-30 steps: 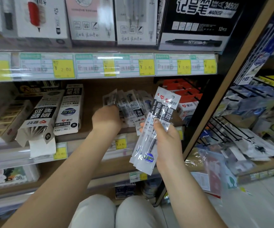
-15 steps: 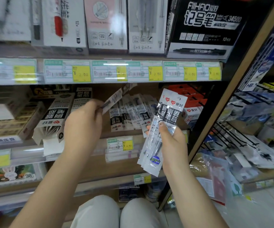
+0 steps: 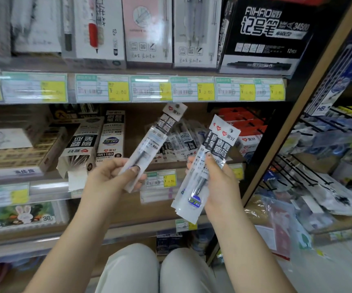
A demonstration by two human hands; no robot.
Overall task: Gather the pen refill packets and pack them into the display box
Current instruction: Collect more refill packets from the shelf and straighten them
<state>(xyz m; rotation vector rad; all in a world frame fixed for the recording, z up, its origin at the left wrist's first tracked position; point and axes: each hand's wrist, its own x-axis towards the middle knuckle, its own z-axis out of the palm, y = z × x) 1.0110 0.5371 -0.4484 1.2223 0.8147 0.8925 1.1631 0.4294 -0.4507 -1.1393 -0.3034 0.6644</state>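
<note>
The left hand [image 3: 109, 178] pinched one refill packet [image 3: 149, 144] low down; the right hand [image 3: 220, 187] clamped its fingers [image 3: 210, 166] on a stack [image 3: 217, 142] mid-length. Light, slick and floppy, they seemed best gripped over the stiff refills.

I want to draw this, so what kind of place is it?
Most likely a stationery shop: yellow price tags run in a row, a black marker box stands above them, and pen refill packets lie piled below.
</note>
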